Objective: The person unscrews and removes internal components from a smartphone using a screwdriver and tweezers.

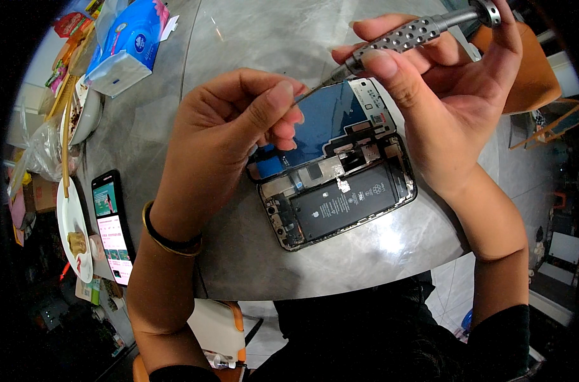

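My right hand (pixel 439 105) is wrapped round a grey metal screwdriver (pixel 407 38) with a dimpled handle, its shaft pointing down to the left. Thumb and fingertips of my left hand (pixel 238 118) are pinched at the screwdriver's thin tip; whether a small part is between them I cannot make out. Below both hands lies an opened smartphone (pixel 340 191) with its black battery (pixel 347 200) and inner parts bare. Its lifted screen panel (pixel 328 121), backed in blue and dark grey, lies along the phone's far side, partly behind my left fingers.
The grey table (pixel 251 267) has a curved near edge. On the left lie a lit phone (pixel 111 223), a white plate (pixel 76 235) with food scraps, a bowl (pixel 89 114) with chopsticks (pixel 66 140), and a blue tissue pack (pixel 127 48). An orange-brown chair (pixel 525 70) stands at the far right.
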`<action>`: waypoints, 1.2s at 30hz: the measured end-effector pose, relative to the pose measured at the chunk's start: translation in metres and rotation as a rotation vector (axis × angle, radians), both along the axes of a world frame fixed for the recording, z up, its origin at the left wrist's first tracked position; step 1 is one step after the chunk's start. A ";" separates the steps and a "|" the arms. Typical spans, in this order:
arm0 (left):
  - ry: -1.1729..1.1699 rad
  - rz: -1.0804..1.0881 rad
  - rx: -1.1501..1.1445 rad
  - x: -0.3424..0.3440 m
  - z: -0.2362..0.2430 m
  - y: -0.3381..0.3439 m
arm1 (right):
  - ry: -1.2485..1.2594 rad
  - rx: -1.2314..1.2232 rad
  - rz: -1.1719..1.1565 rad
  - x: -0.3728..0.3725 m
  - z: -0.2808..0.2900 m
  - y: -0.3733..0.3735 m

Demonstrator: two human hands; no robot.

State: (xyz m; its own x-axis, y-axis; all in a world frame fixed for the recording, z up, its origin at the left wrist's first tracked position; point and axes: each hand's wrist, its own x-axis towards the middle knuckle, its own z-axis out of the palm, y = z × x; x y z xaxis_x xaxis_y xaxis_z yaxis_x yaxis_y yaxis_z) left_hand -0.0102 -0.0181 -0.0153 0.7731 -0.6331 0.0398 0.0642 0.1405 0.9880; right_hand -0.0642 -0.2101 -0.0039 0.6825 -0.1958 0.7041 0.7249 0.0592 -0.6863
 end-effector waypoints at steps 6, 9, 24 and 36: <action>-0.043 -0.007 0.023 0.000 0.002 0.000 | 0.007 -0.005 -0.007 0.000 0.000 -0.002; -0.084 -0.025 -0.005 0.003 -0.002 0.003 | 0.007 0.004 -0.003 0.001 -0.001 -0.001; -0.092 0.005 0.061 -0.002 0.003 0.000 | 0.014 -0.003 -0.006 0.001 -0.003 -0.003; -0.084 0.013 0.092 -0.002 0.006 0.000 | 0.012 -0.021 -0.011 -0.001 -0.002 -0.005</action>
State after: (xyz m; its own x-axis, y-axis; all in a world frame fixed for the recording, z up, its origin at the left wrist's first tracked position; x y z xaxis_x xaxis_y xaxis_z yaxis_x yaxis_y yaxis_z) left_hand -0.0125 -0.0185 -0.0097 0.7779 -0.6266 0.0471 -0.0205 0.0496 0.9986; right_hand -0.0650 -0.2149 -0.0064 0.6886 -0.1887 0.7002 0.7175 0.0370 -0.6956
